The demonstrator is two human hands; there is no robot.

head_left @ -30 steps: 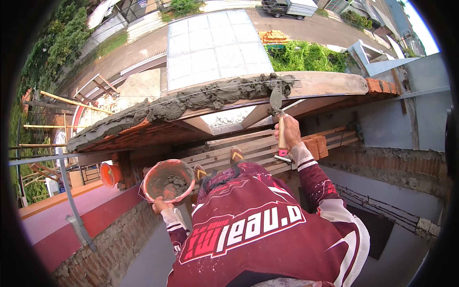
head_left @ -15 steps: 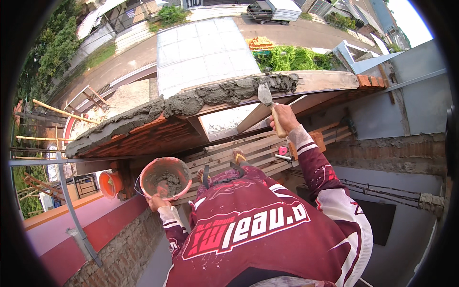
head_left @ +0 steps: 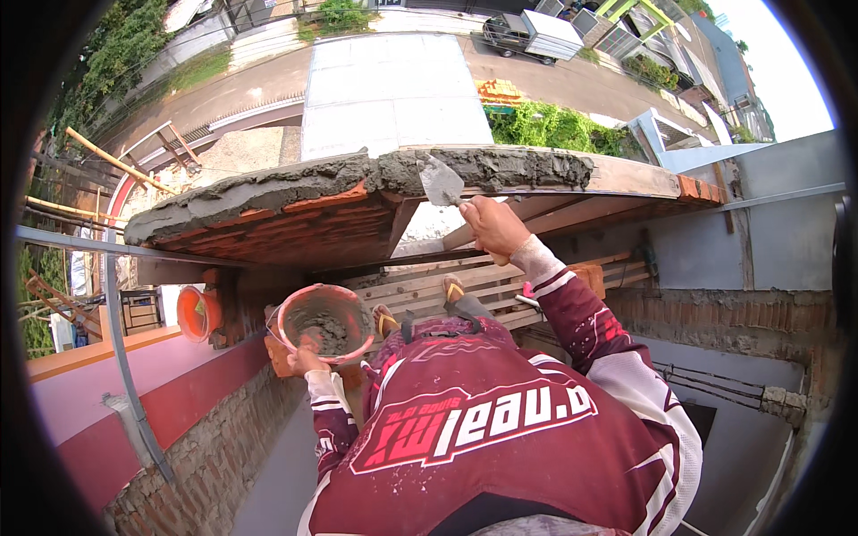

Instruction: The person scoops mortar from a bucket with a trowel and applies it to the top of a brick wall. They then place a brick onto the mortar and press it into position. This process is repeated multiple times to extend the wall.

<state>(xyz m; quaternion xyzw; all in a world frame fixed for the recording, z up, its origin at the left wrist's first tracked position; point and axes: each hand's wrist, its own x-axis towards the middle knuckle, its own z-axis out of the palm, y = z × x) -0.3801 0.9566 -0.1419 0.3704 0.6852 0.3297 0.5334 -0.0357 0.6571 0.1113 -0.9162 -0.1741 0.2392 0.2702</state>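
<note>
My right hand (head_left: 497, 225) is closed round the handle of a trowel (head_left: 441, 182), whose mortar-smeared blade touches the grey mortar layer (head_left: 527, 170) along the top of the wall. Down to the left, my left hand (head_left: 307, 359) grips the near rim of an orange bucket (head_left: 365, 308), and the bucket is tilted a little. Wet mortar (head_left: 326, 329) lies inside it. Beneath the mortar layer, the brick wall (head_left: 295, 228) shows its red-orange face on the left, and a wooden beam (head_left: 635, 179) runs under it to the right.
Wooden planks (head_left: 420, 286) form a platform under my feet. A second orange bucket (head_left: 197, 313) hangs or stands at the left. Orange bricks (head_left: 585, 277) lie on the planks at the right. A metal bar (head_left: 125, 357) crosses the left side. Beyond the wall is a pale roof (head_left: 393, 94).
My right hand has carried the trowel left along the wall top, its blade now pointing up-left. The bucket and my left hand sit slightly further right in the shifted view.
</note>
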